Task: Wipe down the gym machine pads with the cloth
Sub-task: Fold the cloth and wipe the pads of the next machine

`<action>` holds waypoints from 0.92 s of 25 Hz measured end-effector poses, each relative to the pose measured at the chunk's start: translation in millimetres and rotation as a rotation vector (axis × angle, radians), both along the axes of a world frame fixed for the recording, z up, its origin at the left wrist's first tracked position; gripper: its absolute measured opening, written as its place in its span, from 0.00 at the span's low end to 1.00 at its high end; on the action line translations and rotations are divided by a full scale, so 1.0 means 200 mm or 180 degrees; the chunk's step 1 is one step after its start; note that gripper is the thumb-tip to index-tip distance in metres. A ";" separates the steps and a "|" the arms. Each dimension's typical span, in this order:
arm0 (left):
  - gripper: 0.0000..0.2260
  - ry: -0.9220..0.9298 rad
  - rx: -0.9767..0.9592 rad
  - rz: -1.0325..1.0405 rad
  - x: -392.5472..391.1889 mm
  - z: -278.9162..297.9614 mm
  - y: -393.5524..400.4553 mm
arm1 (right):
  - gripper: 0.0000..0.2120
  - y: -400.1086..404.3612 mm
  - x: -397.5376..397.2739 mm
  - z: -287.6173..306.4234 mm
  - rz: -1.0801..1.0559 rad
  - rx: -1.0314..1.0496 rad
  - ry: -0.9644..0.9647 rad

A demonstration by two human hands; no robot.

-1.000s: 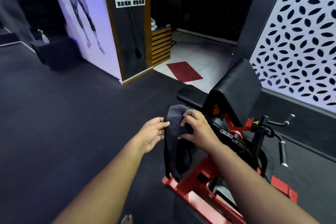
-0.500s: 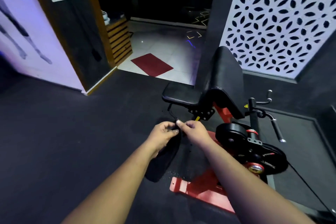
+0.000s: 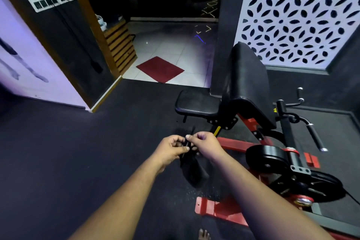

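Observation:
A dark cloth (image 3: 192,171) hangs bunched between my two hands, in front of the machine. My left hand (image 3: 171,151) pinches its upper edge with curled fingers. My right hand (image 3: 206,145) pinches the same edge right beside it. Beyond my hands stands the red-framed gym machine with a black seat pad (image 3: 196,104) and a tall sloped black arm pad (image 3: 247,82). Both hands are short of the pads and touch neither.
Black weight plates (image 3: 303,177) and chrome-tipped handles (image 3: 315,138) sit on the machine's right side. A red base foot (image 3: 216,209) lies near my bare toes (image 3: 203,235). Dark rubber floor spreads to the left. A red mat (image 3: 160,69) lies on tiles beyond.
The cloth has gone from spread wide to gathered into a narrow bunch, my hands have come together, and the view has shifted so the machine lies further right.

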State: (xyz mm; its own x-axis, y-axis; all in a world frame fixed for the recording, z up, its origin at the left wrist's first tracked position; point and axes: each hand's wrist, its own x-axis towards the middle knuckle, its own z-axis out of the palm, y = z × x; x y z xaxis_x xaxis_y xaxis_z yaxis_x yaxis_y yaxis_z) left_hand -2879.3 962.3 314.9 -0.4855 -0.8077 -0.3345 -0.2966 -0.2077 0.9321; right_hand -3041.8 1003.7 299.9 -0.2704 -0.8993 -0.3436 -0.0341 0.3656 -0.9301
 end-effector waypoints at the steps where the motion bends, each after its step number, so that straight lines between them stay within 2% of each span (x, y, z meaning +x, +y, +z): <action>1: 0.08 0.0028 0.0023 0.0048 -0.01 -0.02 -0.04 | 0.14 -0.05 0.00 -0.01 -0.0125 0.0000 0.0047; 4: 0.04 0.0103 0.0187 0.0335 -0.02 -0.07 -0.14 | 0.17 -0.13 -0.01 -0.02 -0.0486 0.0107 0.0063; 7: 0.03 0.0126 0.0497 0.0737 0.02 -0.13 -0.29 | 0.06 -0.14 -0.07 -0.01 -0.0846 0.0064 -0.0132; 9: 0.04 -0.0002 0.0312 0.0767 0.08 -0.15 -0.41 | 0.07 -0.16 -0.14 -0.02 -0.1182 -0.0049 0.0222; 12: 0.06 0.0015 -0.0272 0.1050 0.17 -0.15 -0.57 | 0.08 -0.16 -0.26 -0.08 -0.1224 -0.0083 0.1041; 15: 0.06 0.0171 -0.0468 0.1319 0.25 -0.13 -0.73 | 0.16 -0.16 -0.22 -0.09 -0.1660 -0.0033 0.1282; 17: 0.05 0.0202 -0.0519 0.1348 0.28 -0.12 -0.79 | 0.14 -0.15 -0.14 -0.03 -0.1875 0.0013 0.1343; 20: 0.03 0.0472 -0.0275 0.1357 0.27 -0.10 -0.83 | 0.05 -0.20 -0.02 0.01 -0.2129 0.0019 0.1132; 21: 0.04 0.0559 -0.0115 0.1204 0.25 -0.11 -0.82 | 0.05 -0.22 0.01 0.00 -0.2037 -0.0022 0.1094; 23: 0.05 0.0751 0.0086 0.0621 0.23 -0.14 -0.80 | 0.12 -0.28 0.05 -0.05 -0.1746 -0.0129 0.1074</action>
